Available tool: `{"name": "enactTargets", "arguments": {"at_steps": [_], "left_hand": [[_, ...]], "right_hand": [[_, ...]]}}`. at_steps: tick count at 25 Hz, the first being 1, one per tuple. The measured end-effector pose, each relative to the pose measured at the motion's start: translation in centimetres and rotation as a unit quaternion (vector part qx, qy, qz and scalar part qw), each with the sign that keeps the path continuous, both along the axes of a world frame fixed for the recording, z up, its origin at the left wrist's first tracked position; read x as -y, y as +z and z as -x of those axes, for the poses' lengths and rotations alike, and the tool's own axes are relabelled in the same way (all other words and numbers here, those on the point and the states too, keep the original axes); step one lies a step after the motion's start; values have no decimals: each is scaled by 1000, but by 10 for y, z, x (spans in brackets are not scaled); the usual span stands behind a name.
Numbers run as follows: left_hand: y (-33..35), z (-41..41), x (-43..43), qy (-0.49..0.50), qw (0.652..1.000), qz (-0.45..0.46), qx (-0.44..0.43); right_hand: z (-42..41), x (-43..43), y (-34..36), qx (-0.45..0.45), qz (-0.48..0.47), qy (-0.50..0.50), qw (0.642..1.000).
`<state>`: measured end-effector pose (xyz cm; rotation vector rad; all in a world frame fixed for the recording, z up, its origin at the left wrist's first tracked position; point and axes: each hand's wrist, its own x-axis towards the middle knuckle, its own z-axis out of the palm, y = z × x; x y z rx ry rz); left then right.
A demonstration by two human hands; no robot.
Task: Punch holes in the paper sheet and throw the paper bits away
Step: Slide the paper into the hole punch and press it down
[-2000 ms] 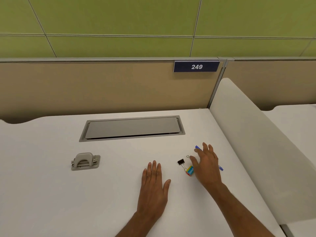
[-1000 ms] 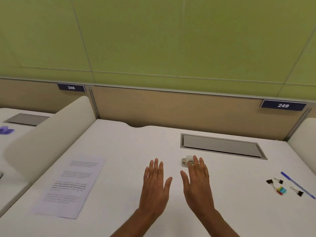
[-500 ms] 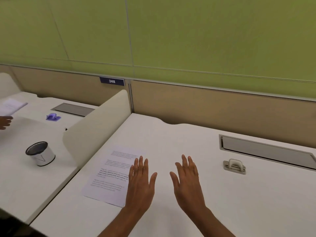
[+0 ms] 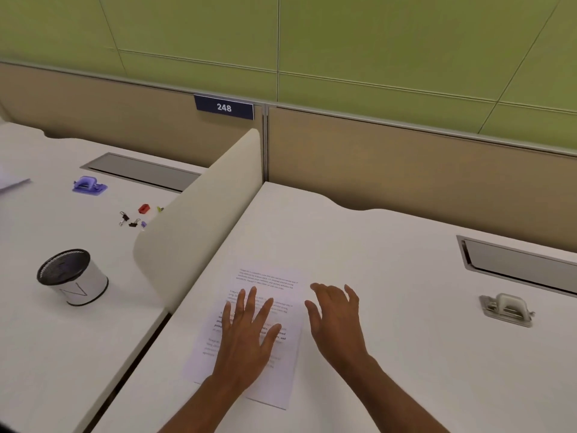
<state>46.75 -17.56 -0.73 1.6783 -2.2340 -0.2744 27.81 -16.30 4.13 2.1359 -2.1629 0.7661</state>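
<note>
Fingers point(image 4: 249, 303) of left hand point(image 4: 246, 339) spread flat over paper sheet point(image 4: 274, 284); right hand point(image 4: 337, 320) loose, empty.
Probable step: securing sheet. Next: bring it to hole punch point(image 4: 505, 309), frame right.

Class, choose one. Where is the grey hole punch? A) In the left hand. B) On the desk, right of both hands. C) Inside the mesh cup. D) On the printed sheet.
B: the grey hole punch lies on the desk, right of the right hand.
</note>
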Motion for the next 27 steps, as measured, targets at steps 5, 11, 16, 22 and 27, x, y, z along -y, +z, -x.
{"name": "enactTargets", "arguments": {"at_steps": [5, 11, 16, 22, 27], "left_hand": [[-23, 0, 8, -5, 998, -59, 14], [-40, -2, 6, -23, 998, -51, 41], [-40, -1, 7, -28, 995, -60, 74], [-37, 1, 7, -19, 995, -62, 80], [-31, 2, 7, -22, 993, -75, 87]], "right_hand": [[-11, 40, -13, 44, -15, -2, 999], [-13, 81, -39, 64, -105, -15, 992], [-15, 106, -54, 64, -163, -21, 984], [-17, 119, -61, -7, -158, -24, 987], [-17, 127, -58, 14, -173, -26, 984]]}}
